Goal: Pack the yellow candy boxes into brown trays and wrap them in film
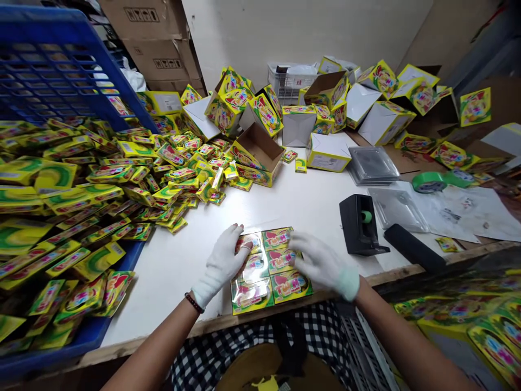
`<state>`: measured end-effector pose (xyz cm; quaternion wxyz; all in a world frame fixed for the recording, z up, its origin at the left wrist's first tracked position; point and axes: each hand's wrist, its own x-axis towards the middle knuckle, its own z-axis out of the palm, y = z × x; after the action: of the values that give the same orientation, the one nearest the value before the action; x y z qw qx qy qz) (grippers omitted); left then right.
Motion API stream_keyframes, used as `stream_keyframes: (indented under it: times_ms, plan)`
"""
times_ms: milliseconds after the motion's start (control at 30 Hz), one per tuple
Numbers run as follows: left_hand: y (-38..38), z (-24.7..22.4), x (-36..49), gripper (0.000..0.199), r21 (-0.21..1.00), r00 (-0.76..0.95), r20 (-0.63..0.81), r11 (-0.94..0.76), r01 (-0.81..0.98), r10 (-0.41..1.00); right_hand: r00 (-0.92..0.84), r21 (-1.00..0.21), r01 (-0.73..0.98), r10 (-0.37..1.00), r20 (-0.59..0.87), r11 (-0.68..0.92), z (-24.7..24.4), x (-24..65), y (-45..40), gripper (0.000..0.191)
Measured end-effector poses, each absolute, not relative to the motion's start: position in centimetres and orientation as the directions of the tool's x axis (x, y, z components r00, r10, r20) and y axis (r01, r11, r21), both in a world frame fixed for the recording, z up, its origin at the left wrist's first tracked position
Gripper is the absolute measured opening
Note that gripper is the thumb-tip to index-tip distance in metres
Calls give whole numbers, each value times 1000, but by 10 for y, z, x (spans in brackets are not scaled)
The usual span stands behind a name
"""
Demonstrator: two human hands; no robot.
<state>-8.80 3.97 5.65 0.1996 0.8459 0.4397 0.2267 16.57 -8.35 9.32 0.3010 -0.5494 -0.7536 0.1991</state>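
Note:
In front of me, at the table's near edge, lies a flat block of small yellow-green candy boxes (290, 285), set in two columns. Glare over its left part looks like a clear plastic cover. My left hand (222, 260), in a white glove, grips the block's left side, its thumb over the top and its fingers along the edge. On the opposite side my right hand (323, 263), also gloved and slightly blurred, holds the right edge with thumb and fingers. The undersides of the fingers are hidden.
Loose candy boxes (179, 174) spill from a blue crate (122, 304) at left. Display cartons (299, 125) crowd the back. At right are a black tape dispenser (358, 228), clear plastic trays (372, 164) and green tape rolls (429, 182).

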Motion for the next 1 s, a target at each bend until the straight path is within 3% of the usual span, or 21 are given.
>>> stream_keyframes:
  times_ms: [100,200,267,400,533,600,700,800,1000]
  plan:
    - [45,53,-85,47,512,506,236,-549,661,829,165,-867,499,981,98,3,64,181,-43,56]
    - [47,54,-85,36,534,526,237,-562,632,817,173,-939,331,984,-40,-97,43,184,-15,50]
    - [45,52,-88,29,560,535,230,-561,610,813,138,-939,327,989,-62,-104,35,179,-11,36]
    - [40,49,-95,27,584,521,259,-561,587,813,226,-930,347,973,-42,-121,30,169,-25,34]
    - [32,67,-80,26,305,628,250,-675,672,737,323,-904,412,946,27,-115,31,162,-31,34]
    - [23,79,-60,27,181,747,221,-779,601,627,338,-892,437,940,45,-114,33,161,-29,33]
    - [4,89,-28,39,155,858,180,-876,458,480,345,-887,446,937,48,-119,31,162,-25,33]
    - [-7,90,-8,49,123,860,150,-872,474,488,355,-888,441,934,39,-130,25,161,-29,35]
    - [-1,87,-3,50,66,871,103,-877,476,480,330,-893,433,943,29,-124,37,142,-80,47]
